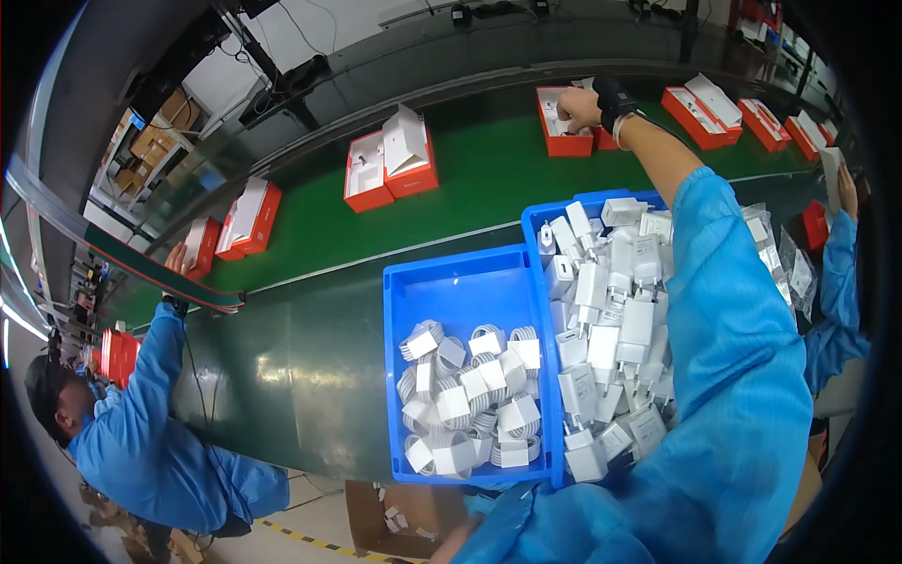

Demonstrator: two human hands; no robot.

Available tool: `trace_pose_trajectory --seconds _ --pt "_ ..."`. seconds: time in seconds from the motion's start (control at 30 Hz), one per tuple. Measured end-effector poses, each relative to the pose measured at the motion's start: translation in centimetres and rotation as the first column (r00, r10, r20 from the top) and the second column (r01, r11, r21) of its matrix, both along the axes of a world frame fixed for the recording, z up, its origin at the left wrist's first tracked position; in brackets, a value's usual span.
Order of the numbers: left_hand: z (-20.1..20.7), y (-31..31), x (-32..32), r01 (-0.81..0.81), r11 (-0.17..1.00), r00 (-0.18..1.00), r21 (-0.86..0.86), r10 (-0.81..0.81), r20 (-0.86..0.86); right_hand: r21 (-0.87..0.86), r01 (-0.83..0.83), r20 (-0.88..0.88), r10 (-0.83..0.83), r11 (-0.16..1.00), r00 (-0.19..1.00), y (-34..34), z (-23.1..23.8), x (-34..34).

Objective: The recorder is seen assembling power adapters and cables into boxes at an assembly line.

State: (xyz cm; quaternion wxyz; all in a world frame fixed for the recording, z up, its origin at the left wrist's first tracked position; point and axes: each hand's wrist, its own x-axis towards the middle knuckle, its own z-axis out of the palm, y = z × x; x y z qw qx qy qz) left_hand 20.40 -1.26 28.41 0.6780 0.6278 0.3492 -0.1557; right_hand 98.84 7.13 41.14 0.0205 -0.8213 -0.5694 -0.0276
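Observation:
My right hand, with a black band at the wrist, reaches far across to an open red box with a white inside. Its fingers curl down into the box, and whatever they hold there is hidden. Low in the picture, a bit of bare skin beside a blue sleeve seems to be my left hand; its fingers do not show. Nearer me, a blue bin holds several coiled white cables with paper wraps. Right of it, another blue bin is heaped with white charger plugs, partly behind my right arm.
More open red boxes with white inserts stand along the green conveyor belt. At left, a co-worker in blue touches one; another person's arm is at right. Plastic bags lie beside the plugs. Below stands a cardboard box.

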Motion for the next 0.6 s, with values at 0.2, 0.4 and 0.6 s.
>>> trace_pose_trajectory --seconds 0.2,0.4,0.6 --pt "1.9 -0.7 2.7 -0.099 0.993 0.995 0.064 0.101 -0.026 -0.025 0.008 -0.036 -0.009 1.0 0.999 -2.2 0.9 0.6" --pt "3.3 -0.6 3.9 -0.111 0.994 0.99 0.0 0.111 -0.085 0.02 0.021 -0.098 -0.019 1.0 0.995 -2.9 -0.1 1.2" --pt "3.3 -0.1 6.0 -0.132 0.985 0.982 -0.107 0.115 -0.148 0.084 -0.014 -0.034 0.017 0.996 0.999 -4.1 -0.3 2.1"
